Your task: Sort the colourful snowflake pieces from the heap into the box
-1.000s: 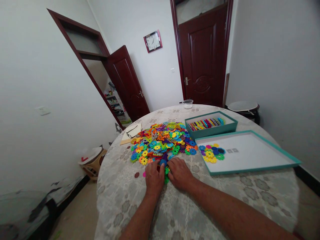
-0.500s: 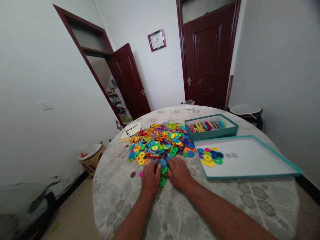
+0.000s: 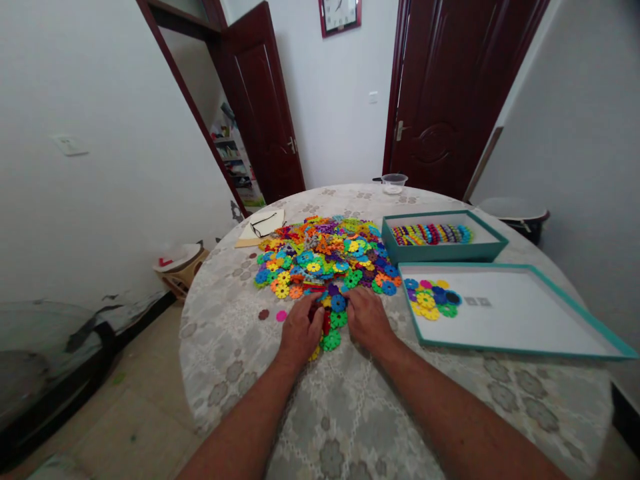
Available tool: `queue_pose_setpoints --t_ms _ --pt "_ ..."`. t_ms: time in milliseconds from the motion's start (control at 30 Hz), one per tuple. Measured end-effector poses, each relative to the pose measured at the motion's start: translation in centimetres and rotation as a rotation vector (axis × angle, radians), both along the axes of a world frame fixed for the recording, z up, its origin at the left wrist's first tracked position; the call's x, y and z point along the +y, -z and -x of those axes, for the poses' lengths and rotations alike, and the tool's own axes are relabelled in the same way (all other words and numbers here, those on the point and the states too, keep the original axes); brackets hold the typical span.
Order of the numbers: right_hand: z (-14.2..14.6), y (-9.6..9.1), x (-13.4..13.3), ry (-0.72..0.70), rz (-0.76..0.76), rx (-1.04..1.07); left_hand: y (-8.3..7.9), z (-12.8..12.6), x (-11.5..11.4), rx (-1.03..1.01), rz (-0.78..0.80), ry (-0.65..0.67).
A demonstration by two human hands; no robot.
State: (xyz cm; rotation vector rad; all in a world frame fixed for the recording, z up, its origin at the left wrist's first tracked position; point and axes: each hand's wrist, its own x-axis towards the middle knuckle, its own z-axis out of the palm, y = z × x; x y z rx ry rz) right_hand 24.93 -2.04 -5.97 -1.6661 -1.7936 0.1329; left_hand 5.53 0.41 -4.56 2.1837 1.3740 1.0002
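Observation:
Between my two hands lies a small group of green, blue and red plastic snowflake discs (image 3: 331, 341) at the near edge of a large colourful pile (image 3: 325, 247). My left hand (image 3: 301, 325) curls around red discs on its thumb side, and a yellow disc (image 3: 315, 352) peeks out beneath it. On the other side, my right hand (image 3: 368, 317) rests with bent fingers against the blue disc (image 3: 339, 303). Its fingertips are hidden, so what they grip cannot be made out. A pink disc (image 3: 281, 316) and a brown disc (image 3: 263, 315) lie left of my left hand.
On the right, a teal box (image 3: 443, 250) holds rows of stacked discs. Nearer me lies a teal-rimmed white lid (image 3: 530, 320) with some loose discs on it. Glasses (image 3: 263, 227) lie on paper at the left. A clear plastic bowl (image 3: 394, 184) stands at the far table edge.
The camera has tilted down, so the clock sits higher in view. More red and yellow discs show between my hands. The hands remain at the pile's near edge, slightly farther apart.

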Motion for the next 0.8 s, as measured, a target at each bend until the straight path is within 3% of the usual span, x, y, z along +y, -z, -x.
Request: queue_pose_setpoints --t_ms 233,433,800 --pt "-0.21 0.07 -0.38 -0.070 -0.036 0.017 0.30 -0.13 0.35 -0.036 0.040 -0.001" --pt "-0.16 0.08 -0.41 -0.099 -0.051 -0.014 -0.42 -0.11 0.30 -0.091 0.106 -0.047" --pt "-0.06 -0.41 -0.12 -0.053 -0.032 -0.004 -0.39 0.02 0.45 -0.106 0.005 -0.073"
